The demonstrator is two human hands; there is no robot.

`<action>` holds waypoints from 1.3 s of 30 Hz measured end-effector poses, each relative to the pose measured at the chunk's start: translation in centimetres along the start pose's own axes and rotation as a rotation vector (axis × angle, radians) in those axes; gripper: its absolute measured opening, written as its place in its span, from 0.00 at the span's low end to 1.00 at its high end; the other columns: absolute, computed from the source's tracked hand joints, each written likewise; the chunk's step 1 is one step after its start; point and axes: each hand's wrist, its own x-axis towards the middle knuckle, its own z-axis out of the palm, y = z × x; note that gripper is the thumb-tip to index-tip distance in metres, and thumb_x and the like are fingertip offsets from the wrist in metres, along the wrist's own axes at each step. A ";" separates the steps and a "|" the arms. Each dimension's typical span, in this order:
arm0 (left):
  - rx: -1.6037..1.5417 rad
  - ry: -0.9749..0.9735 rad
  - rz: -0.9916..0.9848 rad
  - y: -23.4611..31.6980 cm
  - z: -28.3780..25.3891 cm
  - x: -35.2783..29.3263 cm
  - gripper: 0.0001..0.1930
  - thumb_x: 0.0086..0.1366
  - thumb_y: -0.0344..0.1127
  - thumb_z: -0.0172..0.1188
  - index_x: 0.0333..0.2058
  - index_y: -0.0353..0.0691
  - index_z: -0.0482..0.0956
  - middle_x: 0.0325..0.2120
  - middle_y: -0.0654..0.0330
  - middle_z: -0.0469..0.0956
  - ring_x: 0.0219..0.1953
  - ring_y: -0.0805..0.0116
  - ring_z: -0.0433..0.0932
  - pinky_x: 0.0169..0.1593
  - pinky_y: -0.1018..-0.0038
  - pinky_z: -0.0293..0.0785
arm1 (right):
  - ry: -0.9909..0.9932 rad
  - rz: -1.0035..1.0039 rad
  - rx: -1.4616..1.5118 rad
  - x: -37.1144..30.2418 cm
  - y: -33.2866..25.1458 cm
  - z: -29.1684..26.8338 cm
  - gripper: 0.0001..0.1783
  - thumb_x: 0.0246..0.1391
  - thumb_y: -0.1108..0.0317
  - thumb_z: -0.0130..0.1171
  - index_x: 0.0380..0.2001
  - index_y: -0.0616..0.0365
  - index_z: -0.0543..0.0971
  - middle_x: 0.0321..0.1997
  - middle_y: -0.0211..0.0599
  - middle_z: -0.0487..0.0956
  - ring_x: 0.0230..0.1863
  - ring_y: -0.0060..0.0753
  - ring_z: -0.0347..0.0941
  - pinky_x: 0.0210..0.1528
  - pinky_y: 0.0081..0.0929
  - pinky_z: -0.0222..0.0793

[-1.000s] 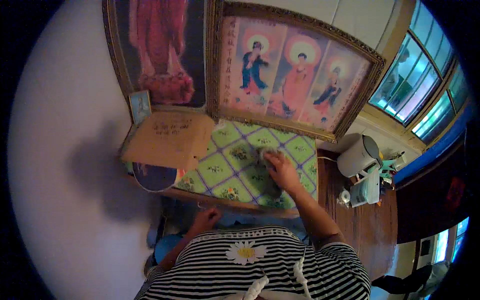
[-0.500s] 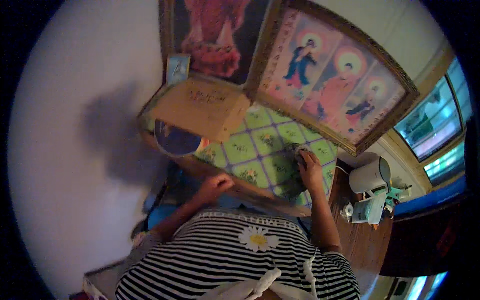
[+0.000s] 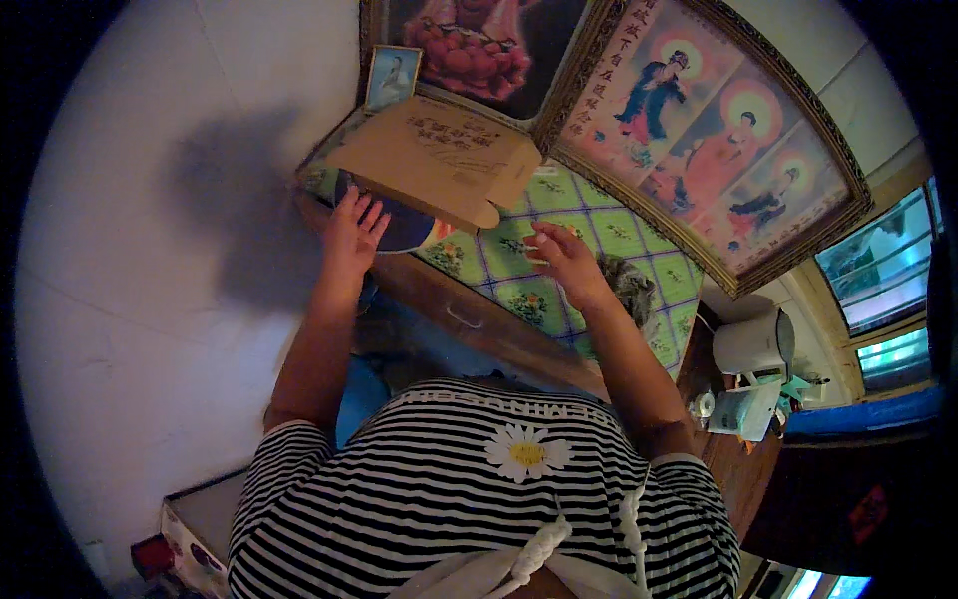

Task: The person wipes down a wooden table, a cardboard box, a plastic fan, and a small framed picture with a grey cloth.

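The flat brown rectangular cardboard box (image 3: 429,152) lies toward the 11 o'clock side of the green tablecloth with purple lattice (image 3: 574,203), partly over a round dark-blue disc with a pale rim (image 3: 404,233). The bare left hand (image 3: 357,232) has its fingers spread toward 1 o'clock over the disc's edge; whether they touch it I cannot tell. The bare right hand (image 3: 565,262), fingers parted and slightly curled, points toward 10 o'clock, apart from the box and empty as far as I can see; the crumpled grey cloth (image 3: 631,286) is just beside its wrist at 3 o'clock. Handling the box well would probably mean supporting both ends, keeping it level and watching that the disc doesn't drag along. Its long axis runs from 10 to 4 o'clock, a rounded tab jutting at the 4 o'clock end.
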 end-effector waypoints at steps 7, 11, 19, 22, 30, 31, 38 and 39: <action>0.200 0.095 -0.095 -0.2 1.2 2.2 0.35 0.48 0.54 0.62 0.51 0.46 0.62 0.50 0.58 0.58 0.49 0.61 0.60 0.48 0.64 0.60 | 0.390 -0.524 -1.198 -1.4 1.7 -5.6 0.21 0.43 0.62 0.58 0.42 0.55 0.73 0.45 0.42 0.73 0.47 0.48 0.66 0.47 0.43 0.63; 0.337 0.140 -0.177 -0.8 1.6 4.5 0.31 0.47 0.53 0.62 0.47 0.48 0.64 0.43 0.62 0.61 0.40 0.65 0.60 0.41 0.66 0.61 | 0.481 -0.266 -1.295 -3.7 3.0 -7.6 0.24 0.42 0.55 0.58 0.44 0.52 0.72 0.50 0.40 0.70 0.53 0.49 0.62 0.52 0.41 0.59; 0.212 0.215 -0.135 -2.0 2.1 6.1 0.22 0.50 0.53 0.59 0.38 0.48 0.66 0.28 0.63 0.63 0.28 0.68 0.59 0.40 0.64 0.57 | 0.575 -0.061 -1.238 -8.0 7.2 -10.1 0.38 0.39 0.49 0.60 0.55 0.44 0.62 0.58 0.52 0.60 0.58 0.57 0.54 0.57 0.46 0.53; -0.070 0.193 -0.141 -1.7 2.5 3.9 0.22 0.49 0.57 0.56 0.37 0.49 0.69 0.30 0.62 0.66 0.31 0.65 0.64 0.32 0.66 0.62 | 0.639 -0.182 -1.165 -8.4 7.5 -10.4 0.39 0.39 0.49 0.60 0.56 0.45 0.61 0.58 0.55 0.59 0.58 0.57 0.54 0.56 0.47 0.53; 0.165 0.178 -0.195 -2.5 -1.2 8.3 0.19 0.53 0.57 0.55 0.33 0.48 0.69 0.26 0.66 0.65 0.21 0.74 0.61 0.32 0.74 0.60 | 0.647 -0.113 -1.086 -9.1 7.8 -10.2 0.39 0.40 0.48 0.59 0.57 0.45 0.59 0.58 0.55 0.59 0.57 0.57 0.56 0.55 0.48 0.54; 0.171 0.173 -0.200 -2.6 -0.7 8.4 0.19 0.53 0.57 0.55 0.33 0.48 0.69 0.26 0.66 0.65 0.21 0.74 0.61 0.32 0.74 0.60 | 0.631 -0.063 -1.130 -9.2 7.6 -9.9 0.39 0.40 0.48 0.59 0.57 0.45 0.59 0.58 0.54 0.59 0.56 0.57 0.56 0.55 0.48 0.54; 0.195 0.237 -0.236 -3.2 3.5 7.7 0.18 0.54 0.48 0.60 0.37 0.45 0.69 0.31 0.64 0.68 0.25 0.73 0.66 0.30 0.71 0.67 | 0.656 0.043 -1.220 -9.4 8.1 -9.8 0.41 0.39 0.47 0.59 0.57 0.44 0.58 0.58 0.50 0.59 0.58 0.56 0.55 0.56 0.50 0.51; 0.086 0.167 -0.209 -3.7 4.3 7.4 0.17 0.54 0.46 0.60 0.38 0.44 0.69 0.32 0.62 0.69 0.25 0.71 0.65 0.33 0.68 0.70 | 0.646 0.065 -1.237 -9.6 7.8 -9.6 0.40 0.40 0.49 0.59 0.57 0.45 0.58 0.58 0.51 0.59 0.57 0.57 0.56 0.56 0.48 0.52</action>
